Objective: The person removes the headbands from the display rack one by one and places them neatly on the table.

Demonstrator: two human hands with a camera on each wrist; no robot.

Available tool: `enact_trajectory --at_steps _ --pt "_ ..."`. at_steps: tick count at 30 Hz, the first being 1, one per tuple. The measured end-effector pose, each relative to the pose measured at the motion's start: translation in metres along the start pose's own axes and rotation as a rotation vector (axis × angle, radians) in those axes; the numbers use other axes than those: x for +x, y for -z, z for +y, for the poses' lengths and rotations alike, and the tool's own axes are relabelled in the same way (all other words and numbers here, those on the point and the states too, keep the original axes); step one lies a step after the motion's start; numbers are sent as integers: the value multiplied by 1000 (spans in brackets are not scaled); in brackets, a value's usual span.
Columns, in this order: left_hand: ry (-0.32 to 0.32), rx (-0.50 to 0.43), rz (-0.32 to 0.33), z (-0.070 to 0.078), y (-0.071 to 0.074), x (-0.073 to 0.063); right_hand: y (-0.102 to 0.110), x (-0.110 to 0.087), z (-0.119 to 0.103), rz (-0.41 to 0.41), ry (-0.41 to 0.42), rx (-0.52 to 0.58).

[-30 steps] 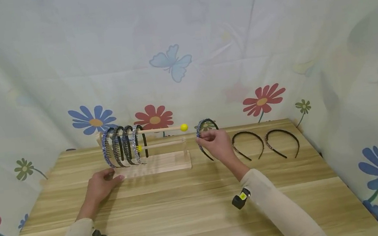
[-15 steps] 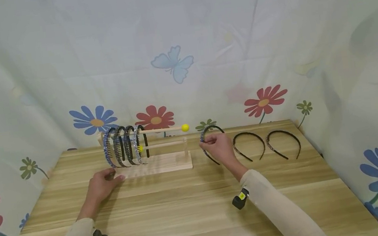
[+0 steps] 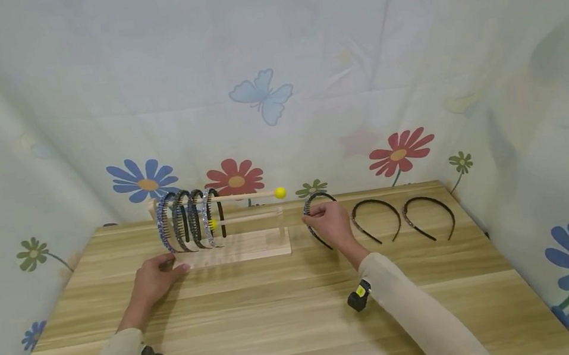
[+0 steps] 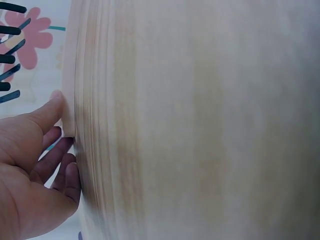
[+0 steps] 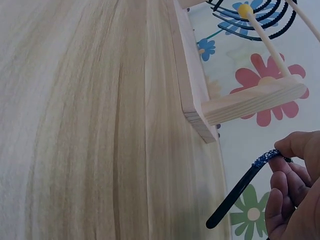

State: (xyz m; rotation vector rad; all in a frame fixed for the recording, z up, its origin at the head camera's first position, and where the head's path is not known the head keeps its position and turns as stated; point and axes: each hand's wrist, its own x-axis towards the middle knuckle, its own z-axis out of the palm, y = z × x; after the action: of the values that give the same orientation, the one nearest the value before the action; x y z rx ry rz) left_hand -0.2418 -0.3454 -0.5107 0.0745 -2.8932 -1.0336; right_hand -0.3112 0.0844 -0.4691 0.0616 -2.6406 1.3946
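Observation:
In the head view, my right hand [image 3: 329, 223] pinches a black headband [image 3: 314, 197] to the right of the wooden headband stand [image 3: 250, 245]. Blue and silver stones cover part of this headband [image 5: 263, 159], and one bare black end points down toward the table. My left hand [image 3: 154, 278] grips the left end of the stand's base; the left wrist view has its thumb along one face of the base [image 4: 69, 112] and the fingers bent at its corner. Several sparkly toothed headbands [image 3: 194, 220] hang on the left part of the stand's upper rod.
Two more dark headbands, one nearer [image 3: 377, 222] and one farther right [image 3: 429, 218], lie on the wooden table [image 3: 303, 319]. A yellow ball [image 3: 280, 192] caps the upper rod's right end; another yellow ball [image 3: 213, 224] tips the lower rod. A flowered cloth [image 3: 255, 37] hangs behind.
My right hand has lowered the pinched headband toward the table and slightly to the right. The left hand has stayed at the stand's base.

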Motion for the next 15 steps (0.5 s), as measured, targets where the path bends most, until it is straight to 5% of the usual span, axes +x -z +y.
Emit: enact_trajectory --at_steps 15 --pt "-14 -8 10 3 0 -2 -12 3 4 -49 -95 74"
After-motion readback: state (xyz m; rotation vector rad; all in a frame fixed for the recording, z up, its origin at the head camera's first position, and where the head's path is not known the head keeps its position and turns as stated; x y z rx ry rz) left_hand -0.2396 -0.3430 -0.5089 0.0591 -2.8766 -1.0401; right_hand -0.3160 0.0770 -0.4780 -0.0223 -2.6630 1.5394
